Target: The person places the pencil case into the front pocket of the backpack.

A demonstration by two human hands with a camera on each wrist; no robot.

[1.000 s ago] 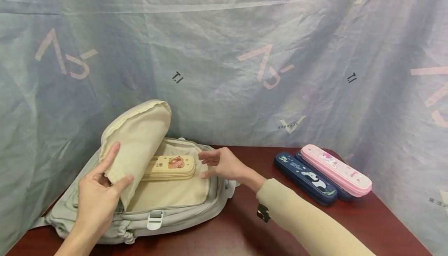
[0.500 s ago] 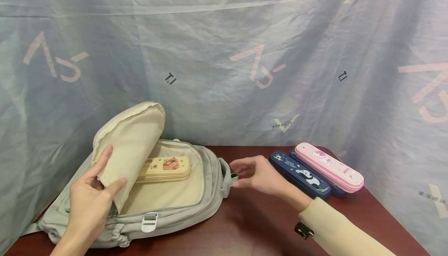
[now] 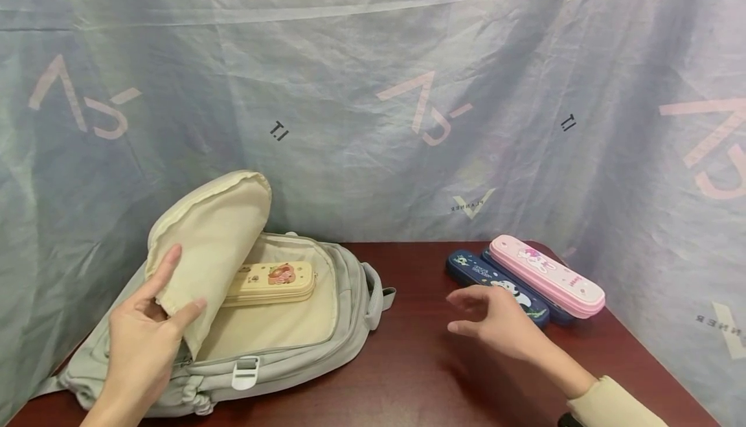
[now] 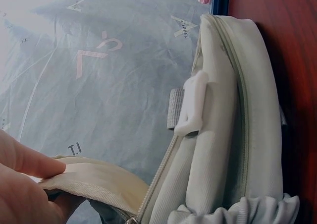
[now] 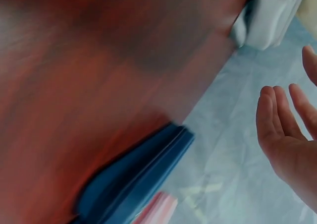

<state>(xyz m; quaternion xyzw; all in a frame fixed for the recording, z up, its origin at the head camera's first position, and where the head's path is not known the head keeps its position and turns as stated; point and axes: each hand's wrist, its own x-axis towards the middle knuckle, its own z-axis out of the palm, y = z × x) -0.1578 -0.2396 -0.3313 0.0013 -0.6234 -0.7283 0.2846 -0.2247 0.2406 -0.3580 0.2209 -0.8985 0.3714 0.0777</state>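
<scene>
A pale grey-green backpack (image 3: 350, 304) lies on the table with its front flap (image 3: 218, 239) lifted. My left hand (image 3: 142, 336) pinches the flap's edge between thumb and fingers; the left wrist view shows the same hold on the cream lining (image 4: 101, 177). Inside the backpack rests a yellow pencil case (image 3: 274, 282) with a bear print, its left end hidden by the flap. My right hand (image 3: 504, 323) holds nothing, fingers loosely bent, in front of a navy pencil case (image 3: 478, 273) with a panda print, partly covering it in the head view.
A pink pencil case (image 3: 548, 275) with a rabbit print lies on top of another dark blue case (image 3: 562, 315), beside the panda one. A printed grey curtain (image 3: 350, 90) hangs behind the dark red table (image 3: 379, 375). A white buckle (image 3: 245, 373) sits at the backpack's near side.
My right hand has moved rightward from beside the yellow pencil case, out of the backpack, to near the panda pencil case. My left hand keeps its hold on the flap.
</scene>
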